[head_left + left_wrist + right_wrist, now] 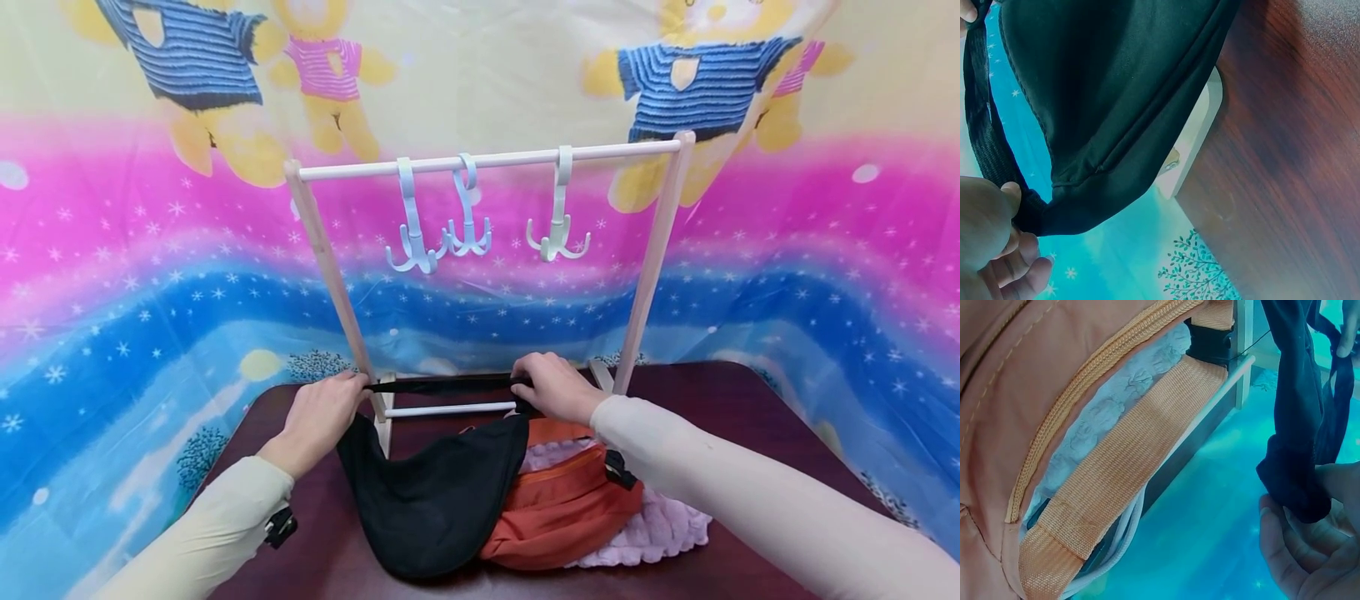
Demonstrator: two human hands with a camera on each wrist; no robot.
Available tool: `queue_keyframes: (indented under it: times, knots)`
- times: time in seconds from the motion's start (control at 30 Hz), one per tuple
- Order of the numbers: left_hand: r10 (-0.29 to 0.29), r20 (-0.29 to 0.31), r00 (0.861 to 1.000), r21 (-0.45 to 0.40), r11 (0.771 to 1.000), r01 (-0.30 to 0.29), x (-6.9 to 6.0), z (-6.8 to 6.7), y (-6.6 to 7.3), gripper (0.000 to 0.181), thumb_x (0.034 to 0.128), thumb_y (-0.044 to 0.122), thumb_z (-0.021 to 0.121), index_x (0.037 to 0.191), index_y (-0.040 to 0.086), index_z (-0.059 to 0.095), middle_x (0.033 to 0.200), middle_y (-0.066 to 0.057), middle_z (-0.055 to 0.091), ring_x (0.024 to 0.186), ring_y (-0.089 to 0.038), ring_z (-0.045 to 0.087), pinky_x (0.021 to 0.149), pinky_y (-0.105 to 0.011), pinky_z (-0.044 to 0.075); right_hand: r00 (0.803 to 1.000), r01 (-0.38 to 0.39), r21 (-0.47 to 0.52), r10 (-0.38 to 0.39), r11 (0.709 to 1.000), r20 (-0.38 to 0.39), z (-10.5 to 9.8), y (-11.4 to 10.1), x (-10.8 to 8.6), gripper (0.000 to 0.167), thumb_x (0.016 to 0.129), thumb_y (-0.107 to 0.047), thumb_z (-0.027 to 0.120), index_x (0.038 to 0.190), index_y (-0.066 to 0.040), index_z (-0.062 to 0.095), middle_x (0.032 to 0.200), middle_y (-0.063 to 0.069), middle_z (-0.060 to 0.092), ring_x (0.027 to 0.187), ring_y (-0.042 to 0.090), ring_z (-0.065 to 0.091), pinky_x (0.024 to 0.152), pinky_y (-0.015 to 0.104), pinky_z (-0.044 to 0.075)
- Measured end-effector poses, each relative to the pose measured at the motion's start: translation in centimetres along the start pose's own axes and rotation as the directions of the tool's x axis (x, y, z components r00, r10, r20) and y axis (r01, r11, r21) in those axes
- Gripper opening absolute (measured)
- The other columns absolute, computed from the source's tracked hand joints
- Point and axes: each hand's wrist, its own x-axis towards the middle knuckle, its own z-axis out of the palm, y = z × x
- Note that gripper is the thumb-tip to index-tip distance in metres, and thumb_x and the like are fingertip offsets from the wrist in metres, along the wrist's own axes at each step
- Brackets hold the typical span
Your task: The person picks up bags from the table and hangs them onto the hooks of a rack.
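A black crescent-shaped cloth item (435, 500) with a narrow strap (450, 385) hangs between the hands, its lower edge near the table front. My left hand (322, 417) pinches the strap's left end; in the left wrist view the thumb (1011, 197) presses on the black fabric. At the other end, my right hand (558, 387) grips the gathered black cloth, its fingers (1282, 550) curled round it in the right wrist view. The strap is stretched nearly level. Beside it lies an orange-red waist bag (562, 517) with a zip and webbing belt (1129, 456), below the right forearm.
Pale pink ruffled cloth (660, 533) lies under the waist bag. Behind stands a wooden rack (330, 250) with a top rail (517, 158) holding three pronged hooks (558, 225) and a low white bar (450, 410). A printed curtain (480, 317) surrounds the dark table (720, 433).
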Motion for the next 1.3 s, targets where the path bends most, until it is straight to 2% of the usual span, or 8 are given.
queue_keyframes:
  times: [0.13, 0.77, 1.1, 1.3]
  knots:
    - [-0.003, -0.015, 1.0, 0.004, 1.0, 0.003, 0.0, -0.2, 0.0, 0.007, 0.0928, 0.018, 0.073, 0.098, 0.013, 0.075, 0.079, -0.003, 0.068, 0.057, -0.016, 0.058, 0.045, -0.029, 0.043, 1.0, 0.009, -0.001, -0.009, 1.0, -0.006, -0.1, 0.1, 0.0, 0.018, 0.1, -0.017, 0.065, 0.113, -0.008, 0.072, 0.107, 0.007, 0.074, 0.091, 0.017, 0.07, 0.085, 0.04, 0.057]
    - [0.027, -0.076, 0.997, 0.049, 0.999, -0.023, 0.0, -0.8, 0.0, 0.005, 0.0914, 0.018, 0.075, 0.095, 0.014, 0.074, 0.079, -0.003, 0.067, 0.058, -0.018, 0.061, 0.046, -0.032, 0.045, 1.0, 0.022, 0.0, -0.022, 1.0, -0.018, -0.9, 0.2, -0.5, 0.017, 0.099, -0.019, 0.065, 0.111, -0.01, 0.074, 0.107, 0.006, 0.075, 0.087, 0.014, 0.069, 0.082, 0.038, 0.058]
    - [0.044, -0.113, 0.993, 0.048, 0.998, -0.039, 0.0, -1.2, 0.0, 0.005, 0.0904, 0.019, 0.076, 0.094, 0.015, 0.074, 0.081, -0.002, 0.07, 0.059, -0.018, 0.062, 0.046, -0.032, 0.045, 0.999, 0.029, 0.005, -0.029, 1.0, -0.03, -1.5, 0.3, -0.6, 0.017, 0.099, -0.018, 0.065, 0.111, -0.009, 0.074, 0.104, 0.005, 0.074, 0.077, 0.009, 0.065, 0.077, 0.035, 0.057]
    - [0.039, -0.103, 0.994, 0.038, 0.999, -0.035, 0.0, -1.4, 0.1, 0.005, 0.0909, 0.018, 0.075, 0.095, 0.015, 0.074, 0.08, -0.002, 0.07, 0.06, -0.019, 0.063, 0.047, -0.033, 0.046, 0.999, 0.036, 0.003, -0.036, 0.999, -0.033, -1.7, 0.4, -0.7, 0.016, 0.099, -0.019, 0.065, 0.109, -0.01, 0.074, 0.1, 0.004, 0.074, 0.072, 0.007, 0.062, 0.074, 0.033, 0.056]
